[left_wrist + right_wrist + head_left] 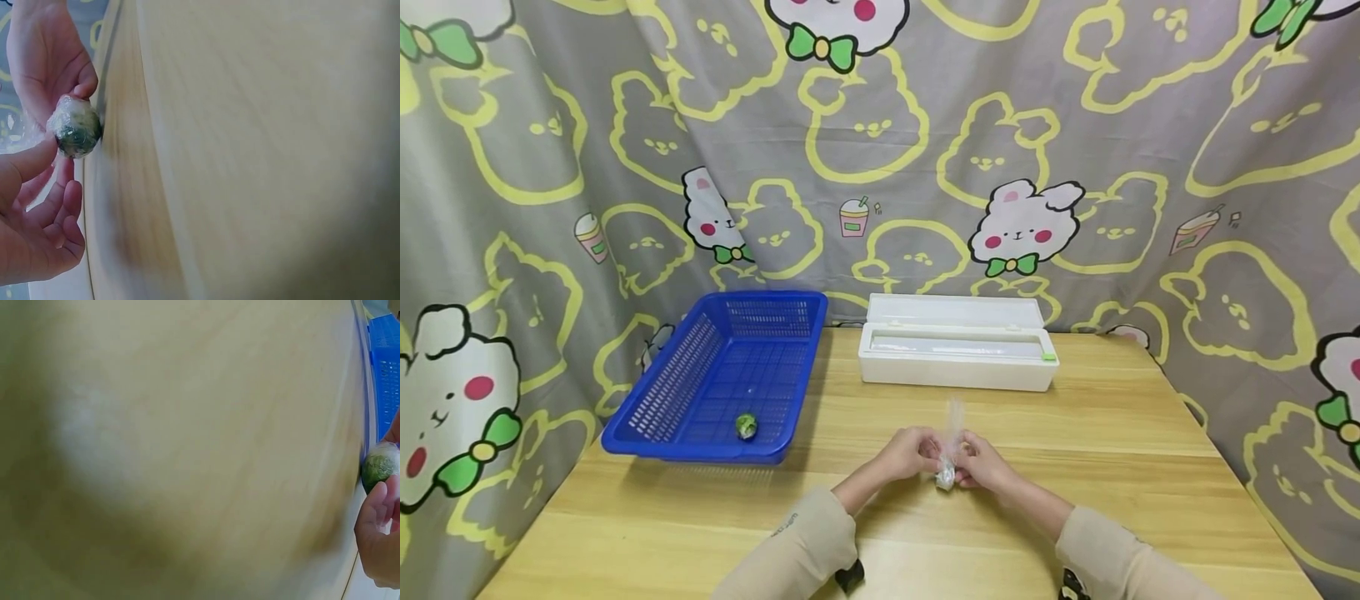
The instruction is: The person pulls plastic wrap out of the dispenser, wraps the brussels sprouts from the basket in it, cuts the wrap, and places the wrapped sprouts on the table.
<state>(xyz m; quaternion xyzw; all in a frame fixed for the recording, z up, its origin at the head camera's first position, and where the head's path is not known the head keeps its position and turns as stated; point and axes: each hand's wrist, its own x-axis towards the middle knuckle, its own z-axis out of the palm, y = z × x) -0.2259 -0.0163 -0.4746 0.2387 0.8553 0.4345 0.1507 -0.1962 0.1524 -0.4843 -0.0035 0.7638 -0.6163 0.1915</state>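
Note:
A small round green vegetable wrapped in clear cling film is held between the two hands, low over the table. My left hand pinches the film from the left side; in the left wrist view its thumb lies against the wrapped ball. From the right side my right hand pinches the gathered film. A loose tail of cling film sticks out past the fingers, away from the body. The ball's green side shows through the film in the right wrist view, where my right hand is partly cut off.
On the left stands a blue plastic basket with one small green round vegetable inside. Behind the hands, a white cling film dispenser has its lid raised. A patterned curtain closes off the wooden table's back.

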